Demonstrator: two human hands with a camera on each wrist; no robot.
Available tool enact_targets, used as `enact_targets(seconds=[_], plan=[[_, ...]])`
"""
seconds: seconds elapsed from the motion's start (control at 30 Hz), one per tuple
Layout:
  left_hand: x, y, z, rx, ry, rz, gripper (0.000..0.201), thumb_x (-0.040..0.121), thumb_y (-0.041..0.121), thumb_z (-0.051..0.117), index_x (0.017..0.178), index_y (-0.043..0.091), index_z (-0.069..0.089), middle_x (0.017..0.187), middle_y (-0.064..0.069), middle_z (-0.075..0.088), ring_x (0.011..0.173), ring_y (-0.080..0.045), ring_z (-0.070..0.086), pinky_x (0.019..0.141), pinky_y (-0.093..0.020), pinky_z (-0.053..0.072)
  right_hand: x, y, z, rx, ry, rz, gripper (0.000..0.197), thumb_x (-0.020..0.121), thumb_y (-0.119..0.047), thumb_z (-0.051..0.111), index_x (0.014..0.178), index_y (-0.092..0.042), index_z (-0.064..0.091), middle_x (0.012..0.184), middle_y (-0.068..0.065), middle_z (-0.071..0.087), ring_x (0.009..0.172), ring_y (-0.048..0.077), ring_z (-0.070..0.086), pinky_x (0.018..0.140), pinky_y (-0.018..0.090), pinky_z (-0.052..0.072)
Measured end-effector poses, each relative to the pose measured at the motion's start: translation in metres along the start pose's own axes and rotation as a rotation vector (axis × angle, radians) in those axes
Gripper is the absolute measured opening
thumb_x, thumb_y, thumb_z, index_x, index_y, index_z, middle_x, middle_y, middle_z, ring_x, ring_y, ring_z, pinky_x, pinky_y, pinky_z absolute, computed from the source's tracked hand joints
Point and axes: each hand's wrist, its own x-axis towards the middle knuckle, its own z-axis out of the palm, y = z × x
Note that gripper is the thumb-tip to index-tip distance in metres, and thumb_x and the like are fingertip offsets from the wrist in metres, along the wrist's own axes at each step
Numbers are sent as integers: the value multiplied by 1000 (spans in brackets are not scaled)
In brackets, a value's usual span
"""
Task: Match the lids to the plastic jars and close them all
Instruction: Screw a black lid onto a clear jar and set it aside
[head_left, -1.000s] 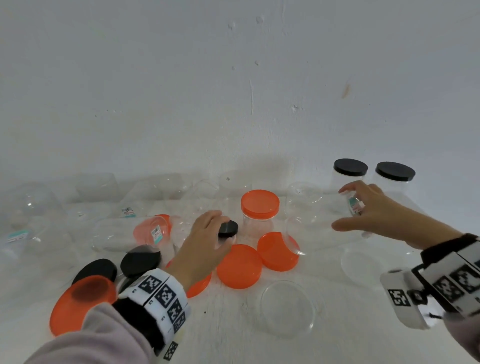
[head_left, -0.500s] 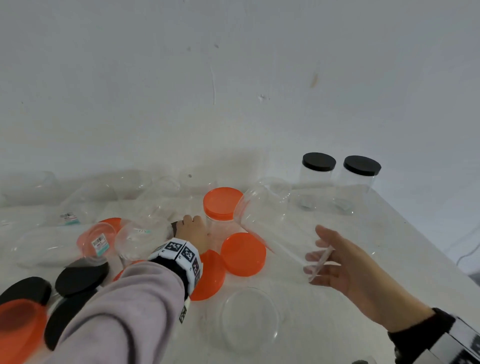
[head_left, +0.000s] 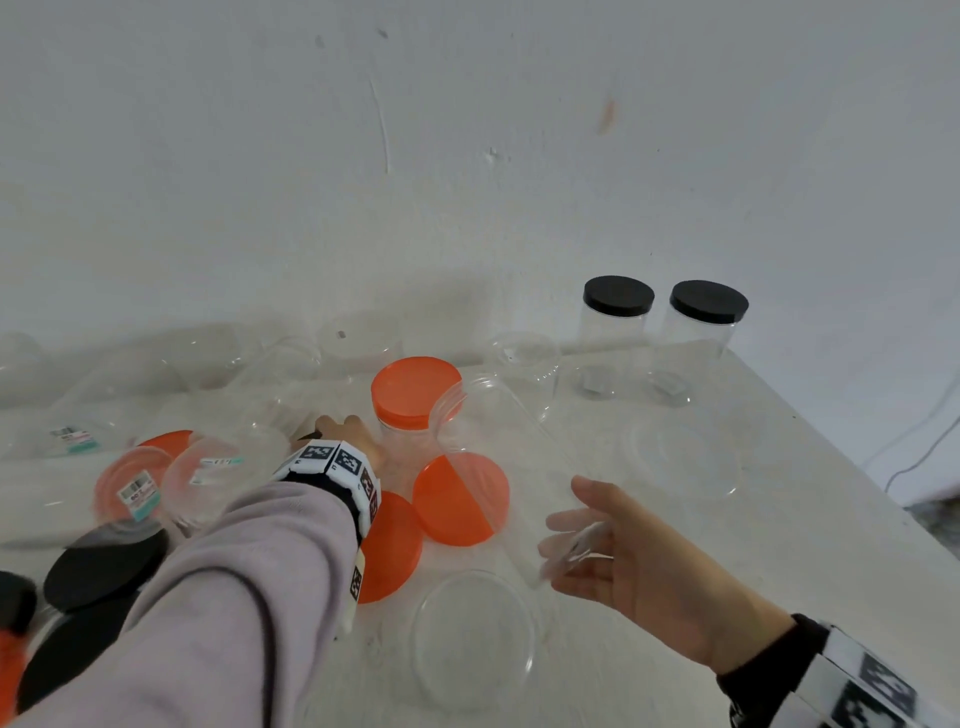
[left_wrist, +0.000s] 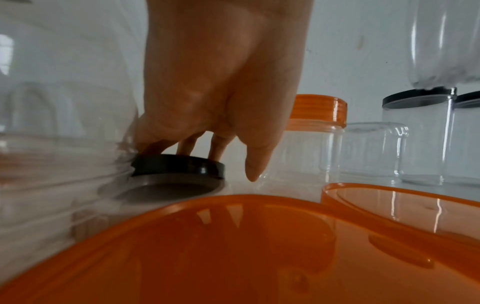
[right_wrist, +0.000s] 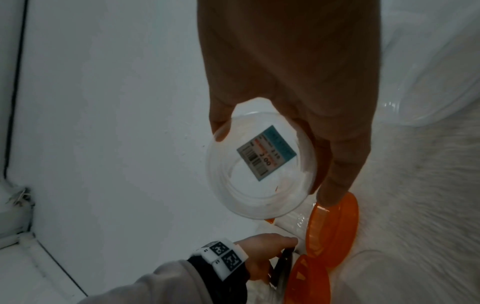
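The right hand (head_left: 639, 561) gripped a clear jar (head_left: 511, 467) by its base, fingers and thumb curled round the rim, holding it tilted above the white table (head_left: 779, 519) with its mouth toward the orange-lidded jar (head_left: 413, 400). Only the right wrist view showed the price sticker (right_wrist: 266, 152) on the jar's bottom. The left hand (head_left: 345, 434) was mostly hidden behind its wristband in the head view; the left wrist view showed its fingertips (left_wrist: 155, 144) pinching a small black lid (left_wrist: 179, 165) lifted just off the table, beside loose orange lids (head_left: 460, 499). Two black-lidded jars (head_left: 660, 332) stood closed at the back right.
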Motion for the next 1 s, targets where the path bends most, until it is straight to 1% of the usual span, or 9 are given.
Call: enact_targets(seconds=[0.27, 0.37, 0.47, 0.6, 0.63, 0.77, 0.87, 0.93, 1.0], plan=[[9, -7, 3, 76, -17, 61, 37, 98, 23, 41, 134, 15, 42, 131, -16, 40, 115, -34, 50, 98, -44, 45, -2, 5, 3, 68, -67, 66, 79, 49, -37, 86, 111, 6, 60, 95, 24, 66, 85, 36, 65, 75, 39, 58], [9, -7, 4, 114, -20, 81, 38, 98, 21, 39, 136, 20, 40, 131, -18, 39, 114, -34, 51, 98, -44, 47, -6, 6, 5, 63, -135, 78, 75, 47, -30, 91, 107, 1, 61, 90, 19, 62, 84, 36, 63, 78, 42, 57], [8, -8, 5, 78, -43, 52, 41, 96, 23, 40, 136, 22, 40, 131, -21, 37, 114, -38, 49, 99, -46, 45, -8, 8, 5, 29, -189, 79, 80, 38, -31, 97, 104, -1, 63, 90, 17, 57, 85, 36, 61, 81, 45, 56], [3, -7, -5, 100, -42, 36, 44, 95, 33, 40, 138, 20, 37, 131, -20, 39, 116, -38, 47, 99, -43, 41, -9, 8, 7, -19, -195, 80, 46, 50, -22, 87, 91, -6, 75, 92, 14, 59, 83, 30, 60, 90, 46, 55], [1, -5, -9, 98, -38, 29, 45, 96, 36, 38, 137, 20, 38, 131, -18, 39, 117, -38, 45, 98, -43, 39, -9, 8, 8, -35, -198, 85, 43, 52, -22, 84, 91, -7, 75, 93, 13, 61, 84, 30, 61, 91, 45, 53], [-8, -4, -28, 59, -47, 14, 53, 94, 46, 36, 137, 16, 38, 135, -17, 38, 125, -37, 37, 103, -42, 31, -9, 14, 18, -155, -219, 105, 70, 51, -25, 83, 114, -8, 59, 101, 8, 66, 95, 26, 66, 89, 36, 52], [-23, -8, -44, 66, -50, 70, 59, 93, 52, 36, 138, 13, 39, 140, -19, 39, 128, -37, 37, 107, -42, 30, -9, 20, 30, -212, -243, 111, 77, 49, -20, 83, 118, -9, 52, 102, 6, 64, 97, 24, 63, 80, 30, 53], [-36, -10, -54, 33, -26, 151, 54, 94, 52, 36, 128, 12, 47, 135, -17, 48, 123, -35, 43, 100, -37, 33, -10, 25, 38, -248, -273, 110, 79, 50, -17, 84, 121, -13, 50, 99, 2, 66, 96, 21, 64, 73, 26, 53], [-48, -15, -63, -68, -12, 244, 41, 93, 51, 38, 99, 14, 54, 115, -12, 60, 109, -32, 52, 84, -34, 34, -10, 29, 47, -288, -309, 105, 79, 52, -16, 86, 122, -20, 50, 93, -4, 66, 91, 14, 67, 69, 21, 51]])
